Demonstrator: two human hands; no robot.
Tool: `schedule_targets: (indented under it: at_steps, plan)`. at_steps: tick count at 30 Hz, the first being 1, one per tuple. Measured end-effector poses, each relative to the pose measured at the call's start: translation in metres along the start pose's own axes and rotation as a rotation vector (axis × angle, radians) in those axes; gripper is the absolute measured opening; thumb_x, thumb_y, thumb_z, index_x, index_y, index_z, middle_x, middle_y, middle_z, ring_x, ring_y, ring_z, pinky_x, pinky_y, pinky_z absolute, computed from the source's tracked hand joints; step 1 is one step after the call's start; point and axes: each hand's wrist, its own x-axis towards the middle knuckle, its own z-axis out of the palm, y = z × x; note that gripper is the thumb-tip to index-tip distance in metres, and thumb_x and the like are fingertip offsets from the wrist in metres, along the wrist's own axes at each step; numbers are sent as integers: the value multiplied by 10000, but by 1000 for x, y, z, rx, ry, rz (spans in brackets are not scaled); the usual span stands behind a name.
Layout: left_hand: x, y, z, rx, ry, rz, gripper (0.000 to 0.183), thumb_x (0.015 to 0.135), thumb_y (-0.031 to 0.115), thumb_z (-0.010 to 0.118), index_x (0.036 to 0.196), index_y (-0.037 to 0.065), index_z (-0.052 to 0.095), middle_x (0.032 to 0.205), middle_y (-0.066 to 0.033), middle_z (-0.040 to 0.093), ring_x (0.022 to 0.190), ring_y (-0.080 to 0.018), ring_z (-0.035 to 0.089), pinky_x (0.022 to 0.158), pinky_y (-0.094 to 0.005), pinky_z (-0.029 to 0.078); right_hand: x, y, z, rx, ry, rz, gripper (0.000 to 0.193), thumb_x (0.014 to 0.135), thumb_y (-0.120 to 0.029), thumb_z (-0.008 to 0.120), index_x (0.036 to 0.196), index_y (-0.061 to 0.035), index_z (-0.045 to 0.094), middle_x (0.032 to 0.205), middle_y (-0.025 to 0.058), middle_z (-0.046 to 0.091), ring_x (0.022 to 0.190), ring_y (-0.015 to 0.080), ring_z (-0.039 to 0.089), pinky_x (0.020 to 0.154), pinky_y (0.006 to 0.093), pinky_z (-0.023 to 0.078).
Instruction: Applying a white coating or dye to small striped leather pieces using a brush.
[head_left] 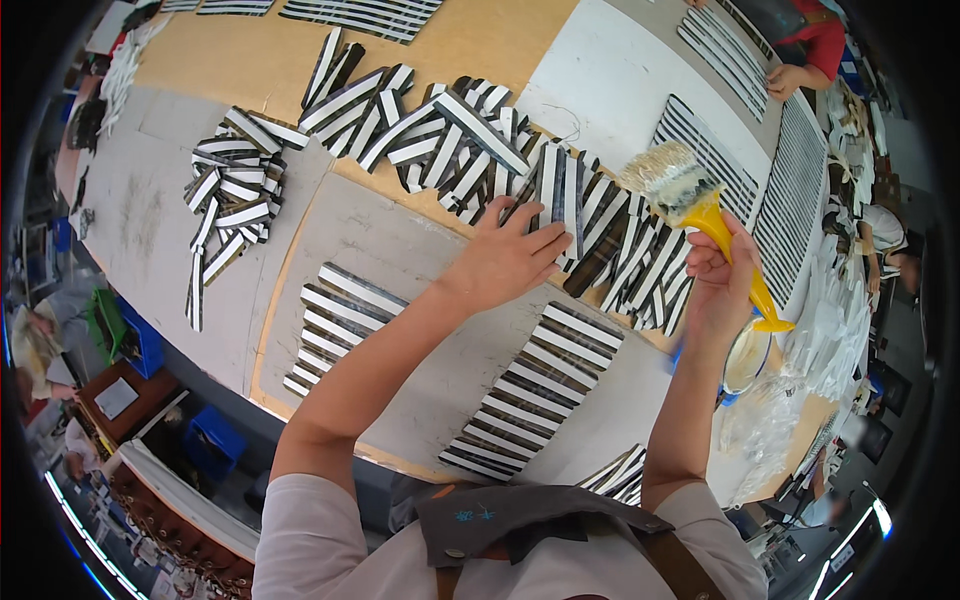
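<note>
The table (pixel 180 230) carries black-and-white striped strips: a loose heap (pixel 232 205) near its left edge, a long scattered pile (pixel 480 150) across the middle, two neat fanned rows (pixel 535 390) toward the near edge, and ordered ranks (pixel 790 190) along the right edge beside clear plastic bags (pixel 765 425). The left hand (pixel 505 255) lies flat with fingers spread, gripping nothing, pressing on the strips at the near side of the scattered pile. The right hand (pixel 722 285) is clenched around the yellow handle of a wide paintbrush (pixel 690 195), bristles raised above the pile, just above a round tub (pixel 748 355) near the right edge.
</note>
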Motion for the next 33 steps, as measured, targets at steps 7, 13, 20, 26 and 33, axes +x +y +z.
schedule_targets:
  at_steps: [7,13,20,26,33]
  plan:
    - [2,4,7,-88,18,-38,348,791,185,584,1114,67,536,1072,-80,539,1067,-248,453,939,-432,324,-4,2,6,-8,-18,32,366,905,-236,473,1072,86,525,751,173,622,536,152,567,481,212,439]
    - [-28,33,-3,-99,178,-197,424,761,108,610,1162,49,484,1157,-144,453,1051,-316,451,881,-417,383,-11,6,-2,-17,-108,71,410,918,-249,455,1143,92,488,778,158,627,573,113,547,507,181,433]
    - [-167,83,-33,-26,285,-816,467,728,9,613,1169,35,463,1189,-203,421,1078,-385,433,873,-443,403,-37,14,29,-124,-246,104,426,917,-265,443,1133,98,497,770,157,624,537,110,535,476,185,418]
    - [-220,110,-31,28,280,-950,503,724,-1,614,1198,25,447,1199,-204,412,1110,-390,415,900,-458,393,-71,20,60,-136,-400,169,401,924,-235,437,1126,108,491,761,164,624,537,111,540,475,182,426]
    - [-223,118,-17,44,274,-909,470,745,30,602,1191,9,456,1190,-204,413,1135,-381,391,986,-510,329,-98,16,74,-174,-489,201,393,922,-236,446,1119,101,495,750,172,623,527,112,536,477,189,426]
